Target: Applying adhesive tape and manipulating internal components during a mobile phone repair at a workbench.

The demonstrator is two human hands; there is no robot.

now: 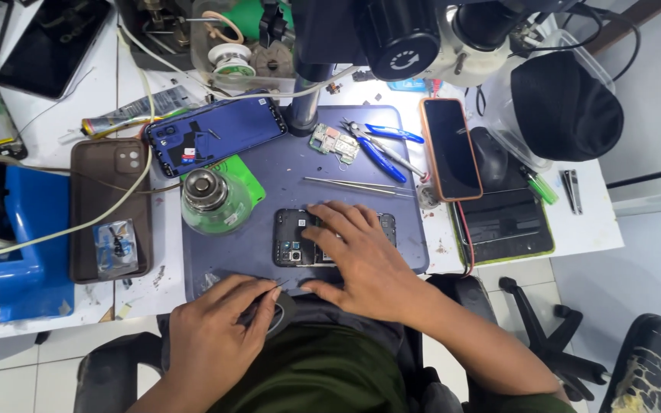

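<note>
right hand (361,256) flat on opened phone (300,237); left hand (219,325) pinching tweezers (269,289)

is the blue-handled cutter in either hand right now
No, the blue-handled cutter lies on the mat above the opened phone, apart from both hands.

On the grey mat (361,153), a glass jar (214,200) sits at nine o'clock. A blue phone back (216,134) lies at eleven o'clock, a small circuit board (334,142) at twelve. Blue pliers (380,149) and straight tweezers (357,184) lie at one o'clock. An orange-edged phone (451,148) rests at three o'clock, off the mat. A brown phone case (110,208) lies far out at nine o'clock.
</note>
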